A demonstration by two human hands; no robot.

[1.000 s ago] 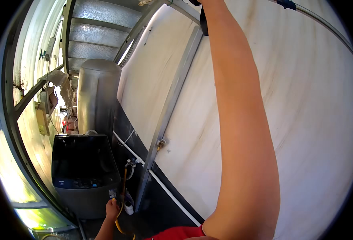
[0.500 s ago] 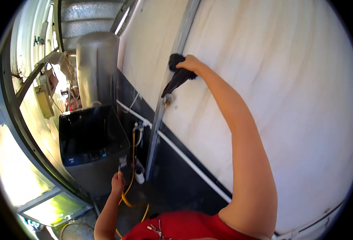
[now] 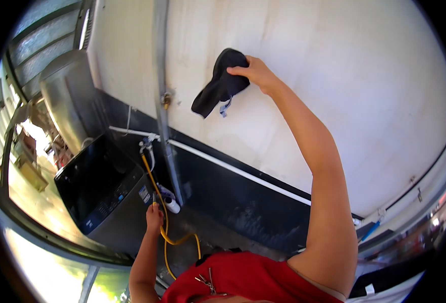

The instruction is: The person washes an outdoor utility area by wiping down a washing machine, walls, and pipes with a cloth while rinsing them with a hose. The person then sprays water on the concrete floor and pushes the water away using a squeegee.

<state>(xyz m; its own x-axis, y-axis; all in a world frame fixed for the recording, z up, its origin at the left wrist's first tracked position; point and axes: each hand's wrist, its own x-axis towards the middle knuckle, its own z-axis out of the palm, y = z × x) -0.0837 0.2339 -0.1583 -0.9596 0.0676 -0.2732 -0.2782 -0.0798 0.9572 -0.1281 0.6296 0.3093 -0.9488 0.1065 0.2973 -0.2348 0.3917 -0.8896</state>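
Observation:
My right hand [image 3: 257, 73] is closed on a limp black cloth item [image 3: 215, 88], held up in front of the pale wall. A small light-blue strip [image 3: 226, 107] hangs from its lower edge; whether it is a cap or a garment I cannot tell. Low on the left, my left hand [image 3: 154, 217] grips the end of a yellow hose [image 3: 171, 242], with a short nozzle showing above the fist. The hose loops down towards the floor below that hand.
Beside my left hand stands a dark top-loading washing machine [image 3: 124, 214], with a metal tank [image 3: 69, 101] behind it. A white bottle [image 3: 172, 205] is on the floor. A brass tap [image 3: 167, 100] is by the metal post [image 3: 163, 60], and a white pipe [image 3: 243, 175] runs along the wall.
My view has swung to the right. The black cloth has moved away from the post and tap, hangs more spread out, and shows its light-blue strip. My left hand still grips the hose.

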